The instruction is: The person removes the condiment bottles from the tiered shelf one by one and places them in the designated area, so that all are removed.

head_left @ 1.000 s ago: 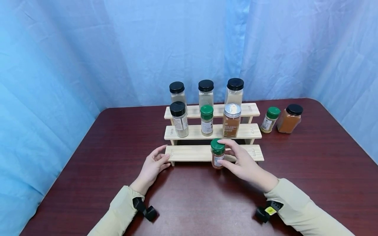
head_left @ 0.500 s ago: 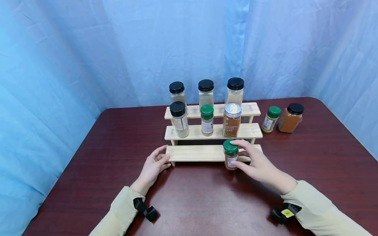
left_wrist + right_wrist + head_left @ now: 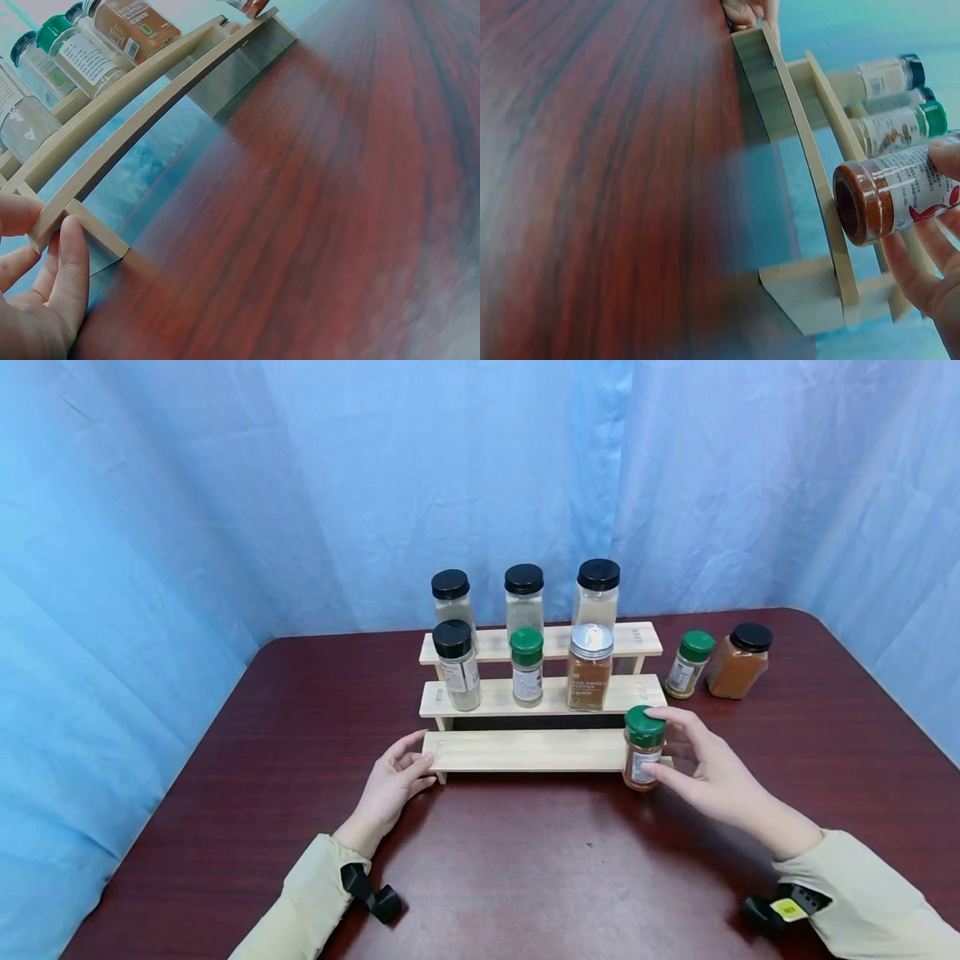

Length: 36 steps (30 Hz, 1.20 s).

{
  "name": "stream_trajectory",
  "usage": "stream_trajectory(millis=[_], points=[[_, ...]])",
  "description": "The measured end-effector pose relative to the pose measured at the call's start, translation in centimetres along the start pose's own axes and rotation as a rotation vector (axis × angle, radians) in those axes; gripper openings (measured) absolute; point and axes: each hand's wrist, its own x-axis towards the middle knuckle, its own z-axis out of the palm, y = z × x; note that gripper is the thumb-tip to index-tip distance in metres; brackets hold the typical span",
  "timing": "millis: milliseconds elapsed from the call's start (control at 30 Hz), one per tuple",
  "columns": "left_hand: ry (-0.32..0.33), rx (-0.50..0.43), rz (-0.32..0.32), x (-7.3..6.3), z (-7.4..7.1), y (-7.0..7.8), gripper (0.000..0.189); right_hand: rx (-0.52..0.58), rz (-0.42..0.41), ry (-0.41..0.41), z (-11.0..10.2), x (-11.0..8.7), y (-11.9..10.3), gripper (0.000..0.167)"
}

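A three-step wooden spice rack (image 3: 525, 752) stands on the table. My left hand (image 3: 393, 785) pinches the left end of its lowest step, with fingertips above and below the board in the left wrist view. In my right hand (image 3: 712, 768) is a small spice jar (image 3: 642, 752) with a green lid and red contents, held upright between thumb and fingers. The jar is at the right end of the lowest step, its base overlapping the front edge. In the right wrist view its glass base (image 3: 855, 202) shows close to the board; whether they touch I cannot tell.
The middle step carries a black-lidded jar (image 3: 459, 668), a green-lidded jar (image 3: 527, 668) and a silver-lidded red sweet pepper jar (image 3: 589, 668). Three black-lidded jars (image 3: 523, 597) line the top step. Right of the rack stand a green-lidded jar (image 3: 686, 668) and a black-lidded orange jar (image 3: 738, 664).
My right hand has carried the red spice jar rightward along the lowest step, from right of its middle to its right end. The left hand has stayed at the rack's left end.
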Motion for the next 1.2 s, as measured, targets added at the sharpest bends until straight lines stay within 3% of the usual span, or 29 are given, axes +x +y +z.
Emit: stream_trajectory(millis=[367,967,1200], points=[[0.000,0.011,0.008,0.0,0.0,0.0,0.050,-0.020,0.057,0.063,-2.9,-1.5,1.6,0.072],[-0.002,0.002,0.009,0.0,0.0,-0.1,0.051,-0.104,0.157,0.172,-7.4,-2.4,6.8,0.071],[0.003,-0.007,0.013,-0.1,-0.1,0.0,0.051,-0.097,0.242,0.229,-8.9,-2.3,8.9,0.070]])
